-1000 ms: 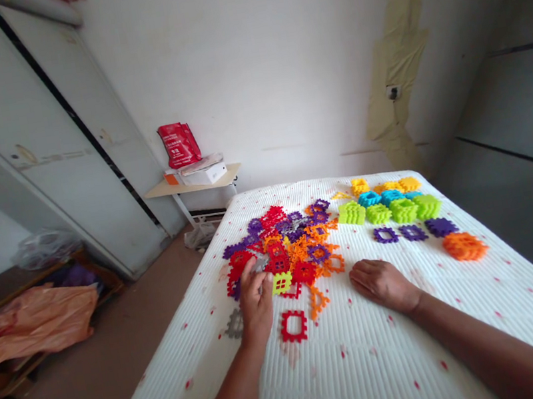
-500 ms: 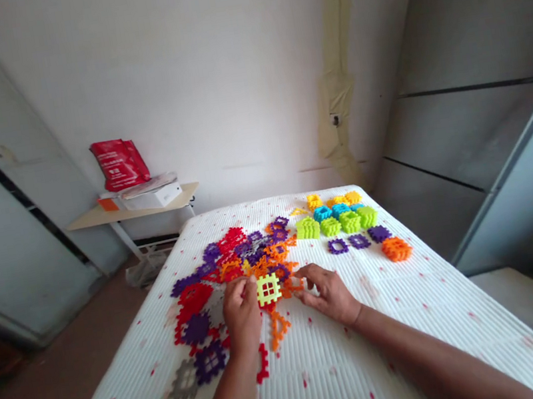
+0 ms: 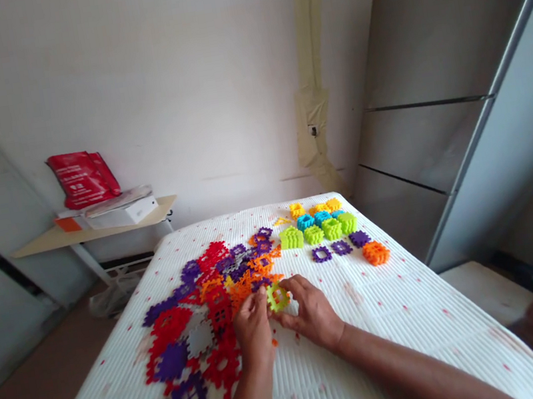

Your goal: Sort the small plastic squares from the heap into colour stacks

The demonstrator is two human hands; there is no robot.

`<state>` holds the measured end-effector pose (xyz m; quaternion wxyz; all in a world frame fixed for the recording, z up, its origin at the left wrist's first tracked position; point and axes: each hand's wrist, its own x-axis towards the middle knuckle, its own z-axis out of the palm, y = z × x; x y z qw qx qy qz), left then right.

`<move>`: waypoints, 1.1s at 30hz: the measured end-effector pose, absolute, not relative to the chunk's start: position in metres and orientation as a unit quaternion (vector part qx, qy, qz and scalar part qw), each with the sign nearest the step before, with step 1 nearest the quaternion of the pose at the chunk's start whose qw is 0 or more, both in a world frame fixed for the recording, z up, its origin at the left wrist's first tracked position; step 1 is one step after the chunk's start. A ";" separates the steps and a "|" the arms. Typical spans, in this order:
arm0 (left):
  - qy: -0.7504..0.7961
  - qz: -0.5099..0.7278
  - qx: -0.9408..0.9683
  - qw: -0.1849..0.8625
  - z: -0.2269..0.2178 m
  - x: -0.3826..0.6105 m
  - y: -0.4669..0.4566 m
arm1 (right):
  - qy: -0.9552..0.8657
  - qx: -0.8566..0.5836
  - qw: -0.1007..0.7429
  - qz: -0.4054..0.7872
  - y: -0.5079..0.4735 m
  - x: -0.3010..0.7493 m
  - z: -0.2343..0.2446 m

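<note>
A light-green square building piece with a window cross (image 3: 278,297) is held up over the near right edge of the pile. My left hand (image 3: 253,330) pinches its left edge between thumb and fingers. From the other side my right hand (image 3: 317,316) closes on it, index finger at the upper right edge and thumb below. Behind and left of my hands spreads a loose heap of notched pieces, among them a red piece (image 3: 169,328), a purple solid square (image 3: 171,361), a grey piece (image 3: 199,335) and a purple window piece (image 3: 189,398).
Sorted stacks stand at the back right: green blocks (image 3: 332,228), blue blocks (image 3: 305,221), yellow blocks (image 3: 297,209), and an orange stack (image 3: 376,252). Purple squares (image 3: 341,247) lie in front of the green ones. A side table (image 3: 45,241) carries a red bag (image 3: 84,178).
My right hand has moved left onto the green piece, which is now tilted between both hands. The camera view has turned to the right.
</note>
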<state>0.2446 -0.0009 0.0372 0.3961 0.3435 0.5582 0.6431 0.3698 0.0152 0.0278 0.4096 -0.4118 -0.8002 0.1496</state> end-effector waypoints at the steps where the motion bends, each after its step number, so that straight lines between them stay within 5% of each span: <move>1: 0.558 0.641 0.345 0.398 0.037 0.244 -0.001 | -0.795 -0.414 0.417 0.153 0.015 0.370 0.028; 8: 0.563 0.651 0.321 0.395 0.042 0.239 -0.007 | -0.740 -0.502 0.446 0.040 0.060 0.418 0.045; 13: 0.556 0.653 0.324 0.399 0.037 0.235 -0.007 | -0.672 -0.667 0.317 -0.054 0.118 0.453 0.062; 19: 0.568 0.643 0.336 0.389 0.029 0.227 -0.004 | -0.687 -0.696 0.195 -0.071 0.149 0.449 0.062; 33: 0.569 0.645 0.319 0.399 0.032 0.228 -0.005 | -0.703 -0.696 0.129 -0.068 0.161 0.447 0.058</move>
